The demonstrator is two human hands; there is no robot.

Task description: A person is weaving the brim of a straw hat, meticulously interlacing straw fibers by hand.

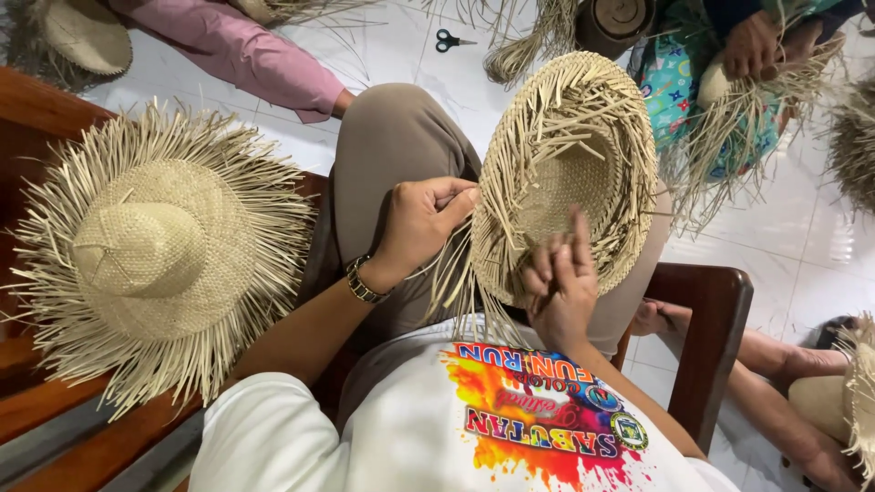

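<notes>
Over the person's lap, an unfinished straw hat (565, 173) stands tilted on edge, its hollow inside facing the camera and loose straw ends bristling round the rim. Left of that hat, the left hand (421, 223) has its grip pinched together on a few loose strands at the rim's edge; a dark-and-gold watch (363, 281) circles the wrist. At the hat's lower rim, the right hand (561, 282) has its grip clamped on the brim, fingers reaching up into the hollow. Well left of the hat, a second straw hat (155, 251) lies crown-up on the wooden bench (55, 410). Below the hat, the white shirt bears a splashy red, orange and blue print (538, 410). Beyond the hat, black scissors (451, 40) lie on the white floor tiles.
</notes>
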